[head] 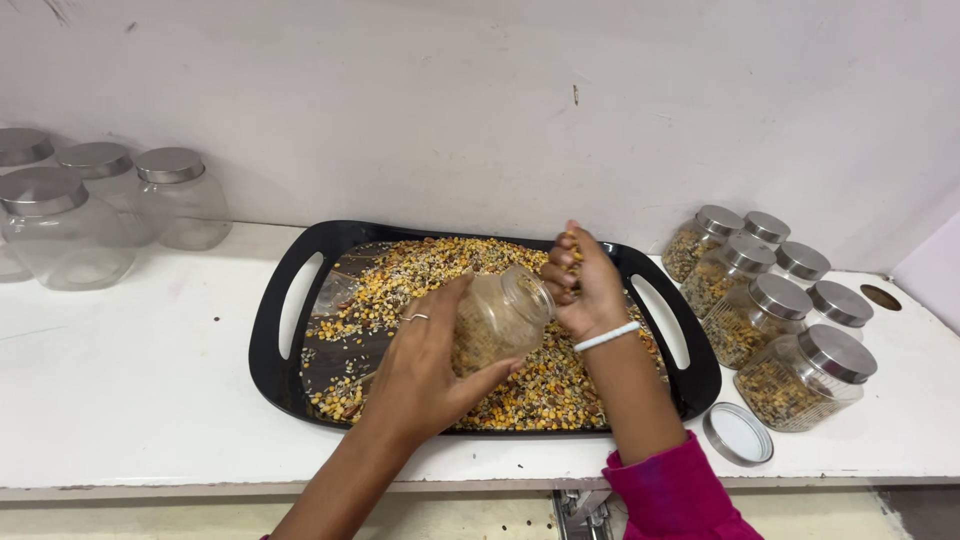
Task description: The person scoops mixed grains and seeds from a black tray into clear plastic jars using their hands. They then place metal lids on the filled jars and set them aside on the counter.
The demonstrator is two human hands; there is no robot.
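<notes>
My left hand (425, 362), with a ring on one finger, grips a clear glass jar (503, 315) tilted on its side over a black tray (277, 375). The jar is partly filled with mixed grains. My right hand (582, 285), with a white bangle on the wrist, is cupped around a fistful of grains at the jar's mouth. A heap of mixed yellow, brown and dark lentils and seeds (540, 385) covers most of the tray.
Several filled, lidded jars (775, 320) stand right of the tray. A loose metal lid (737, 433) lies near the counter's front edge. Several empty lidded jars (95, 205) stand at the back left. The white wall is close behind.
</notes>
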